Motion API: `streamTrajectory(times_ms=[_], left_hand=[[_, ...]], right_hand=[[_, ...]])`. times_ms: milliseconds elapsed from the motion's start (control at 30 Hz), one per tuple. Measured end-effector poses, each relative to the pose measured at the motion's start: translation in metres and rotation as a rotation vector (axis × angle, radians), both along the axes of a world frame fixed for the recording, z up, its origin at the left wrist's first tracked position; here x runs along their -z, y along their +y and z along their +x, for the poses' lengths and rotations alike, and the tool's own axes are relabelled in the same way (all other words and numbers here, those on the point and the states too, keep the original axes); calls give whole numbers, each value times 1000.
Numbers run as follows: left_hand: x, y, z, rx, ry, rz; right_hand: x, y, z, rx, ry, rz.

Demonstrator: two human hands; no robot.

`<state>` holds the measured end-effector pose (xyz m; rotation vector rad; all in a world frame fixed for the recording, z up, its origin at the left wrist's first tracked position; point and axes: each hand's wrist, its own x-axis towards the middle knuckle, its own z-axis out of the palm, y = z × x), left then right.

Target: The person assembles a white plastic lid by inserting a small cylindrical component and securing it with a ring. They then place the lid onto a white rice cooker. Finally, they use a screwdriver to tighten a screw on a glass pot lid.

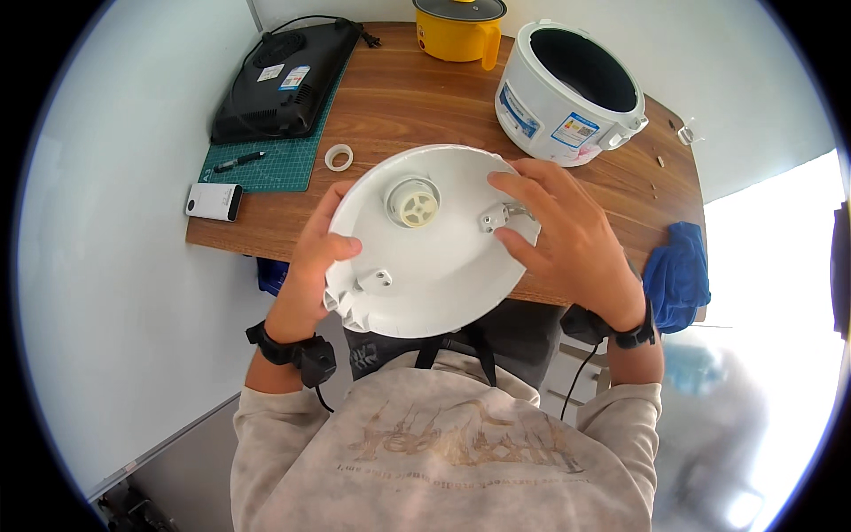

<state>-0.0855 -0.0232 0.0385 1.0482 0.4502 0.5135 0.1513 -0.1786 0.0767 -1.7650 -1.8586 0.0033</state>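
White dished plastic lid [439, 275] is held just on the near side of the white cylindrical plastic cooker body [548, 102]. Left hand [317, 255] grasps its side farther from that body; right hand [574, 238], nearer it, spreads over the opposite side, whether gripping cannot be told.

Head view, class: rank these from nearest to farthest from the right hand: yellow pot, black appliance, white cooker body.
1. White cooker body, upper right, beyond the right hand.
2. Yellow pot, top centre.
3. Black appliance, upper left.
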Motion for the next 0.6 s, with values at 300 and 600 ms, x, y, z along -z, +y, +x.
streamTrajectory(times_ms=[300, 600], left_hand=[[-2, -14, -24, -170, -30, 210], [20, 14, -104, -618, 123, -158]], right_hand=[[-2, 14, -7, -103, 243, -11], [23, 105, 14, -264, 363, -296]])
